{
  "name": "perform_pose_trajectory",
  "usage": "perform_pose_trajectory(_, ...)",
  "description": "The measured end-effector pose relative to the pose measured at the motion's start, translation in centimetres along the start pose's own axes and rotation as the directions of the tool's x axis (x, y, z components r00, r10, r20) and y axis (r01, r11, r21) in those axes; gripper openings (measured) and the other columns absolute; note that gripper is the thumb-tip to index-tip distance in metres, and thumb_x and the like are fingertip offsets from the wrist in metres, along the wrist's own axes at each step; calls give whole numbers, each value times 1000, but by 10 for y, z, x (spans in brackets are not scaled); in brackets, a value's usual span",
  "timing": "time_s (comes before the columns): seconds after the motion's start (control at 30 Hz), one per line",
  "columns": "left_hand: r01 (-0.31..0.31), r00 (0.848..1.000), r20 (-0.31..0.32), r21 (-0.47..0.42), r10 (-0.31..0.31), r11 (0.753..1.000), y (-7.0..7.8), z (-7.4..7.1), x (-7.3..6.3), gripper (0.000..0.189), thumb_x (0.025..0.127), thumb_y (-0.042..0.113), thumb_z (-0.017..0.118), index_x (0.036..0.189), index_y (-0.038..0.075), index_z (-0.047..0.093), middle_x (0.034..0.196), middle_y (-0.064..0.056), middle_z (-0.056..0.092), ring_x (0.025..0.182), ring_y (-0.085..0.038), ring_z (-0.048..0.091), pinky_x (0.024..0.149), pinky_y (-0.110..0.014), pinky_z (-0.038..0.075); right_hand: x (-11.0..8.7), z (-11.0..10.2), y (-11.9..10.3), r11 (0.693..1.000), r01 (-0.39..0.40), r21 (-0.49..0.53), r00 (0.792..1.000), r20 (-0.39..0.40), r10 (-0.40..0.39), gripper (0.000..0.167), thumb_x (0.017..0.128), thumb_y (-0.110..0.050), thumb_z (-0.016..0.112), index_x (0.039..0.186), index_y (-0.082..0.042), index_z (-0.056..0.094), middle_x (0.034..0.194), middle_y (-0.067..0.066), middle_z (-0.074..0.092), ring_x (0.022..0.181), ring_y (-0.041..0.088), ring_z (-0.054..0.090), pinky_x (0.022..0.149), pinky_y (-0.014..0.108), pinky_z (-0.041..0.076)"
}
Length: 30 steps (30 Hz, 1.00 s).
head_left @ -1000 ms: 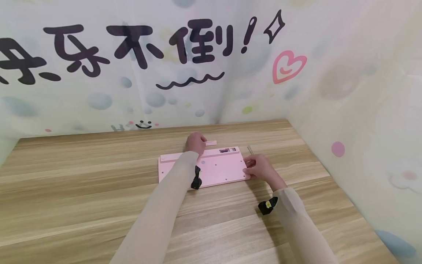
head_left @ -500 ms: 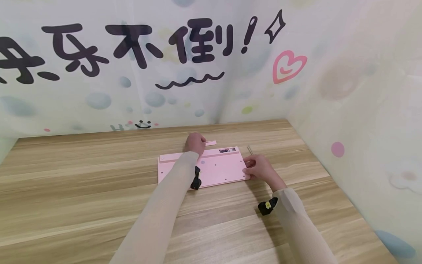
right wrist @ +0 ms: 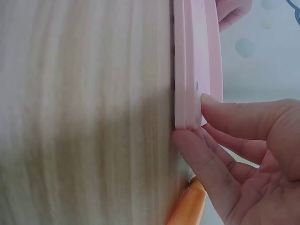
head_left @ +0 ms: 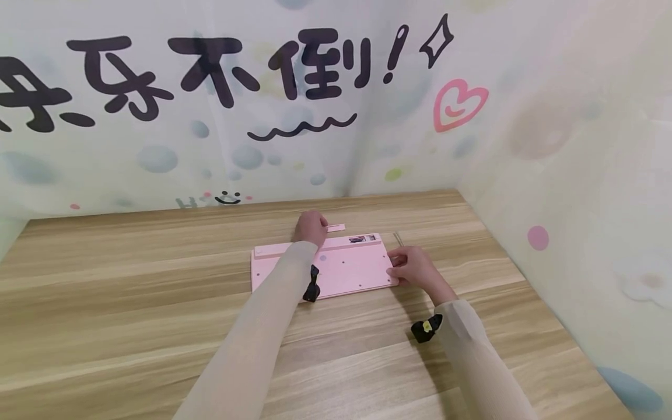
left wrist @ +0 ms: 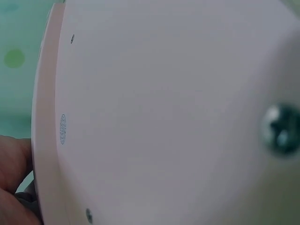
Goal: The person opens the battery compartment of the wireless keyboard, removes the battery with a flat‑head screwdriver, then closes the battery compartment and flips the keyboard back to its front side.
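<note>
A pink keyboard (head_left: 352,269) lies face down on the table, its screw-dotted underside up. At its back right, the battery compartment (head_left: 362,239) is uncovered, with batteries or contacts showing inside. My left hand (head_left: 312,227) reaches across to the back edge with curled fingers. A narrow pink battery cover (head_left: 336,227) sticks out from these fingertips; their grip is mostly hidden. At the right end, my right hand (head_left: 415,268) pinches the keyboard's corner, thumb (right wrist: 229,115) on the underside and fingers below. The left wrist view is mostly filled by the underside (left wrist: 164,103).
An orange handle (right wrist: 190,206) lies below my right hand in the right wrist view. A thin metal rod (head_left: 399,239) shows behind that hand in the head view. Printed cloth walls (head_left: 236,140) stand behind and to the right of the wooden table (head_left: 131,315).
</note>
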<state>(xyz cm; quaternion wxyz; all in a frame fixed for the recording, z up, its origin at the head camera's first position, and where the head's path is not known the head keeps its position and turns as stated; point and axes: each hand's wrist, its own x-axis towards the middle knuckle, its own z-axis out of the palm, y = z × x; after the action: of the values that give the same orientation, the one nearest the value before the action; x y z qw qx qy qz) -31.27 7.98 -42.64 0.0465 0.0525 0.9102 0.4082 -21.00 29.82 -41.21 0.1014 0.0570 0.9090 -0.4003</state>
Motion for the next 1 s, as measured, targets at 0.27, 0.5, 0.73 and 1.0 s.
perform_pose_trajectory(0.27,-43,999,-2,34,43,999,1,-4,-1,12,87,4,58,91,2,69,93,-10,65,88,-22,58,76,-32,49,-1,0,-6,1000,-2,1,1000,-4,2,37,79,3,67,115,7,58,95,19,62,73,18,59,57,30,54)
perform_pose_trajectory(0.5,-53,998,-15,2,53,999,0,-6,-2,12,88,6,58,93,0,67,95,-12,63,88,-24,57,77,-34,49,-1,0,-8,1000,-6,-10,1000,-5,6,37,79,2,68,115,6,58,94,19,62,72,19,58,57,29,53)
perform_pose_trajectory(0.73,-107,994,4,7,107,994,-4,-10,-3,15,87,8,57,97,0,66,98,-12,60,91,-24,55,81,-35,47,-2,1,-9,1000,-12,-22,1000,-2,12,37,79,3,67,115,7,58,93,18,62,72,19,58,57,29,53)
perform_pose_trajectory(1.0,-169,983,77,20,167,985,-5,-22,-10,16,86,6,56,98,2,66,95,-9,61,85,-22,55,75,-34,47,-1,0,-6,999,-21,-27,1000,0,21,38,79,3,67,116,7,57,93,18,61,72,19,58,57,28,53)
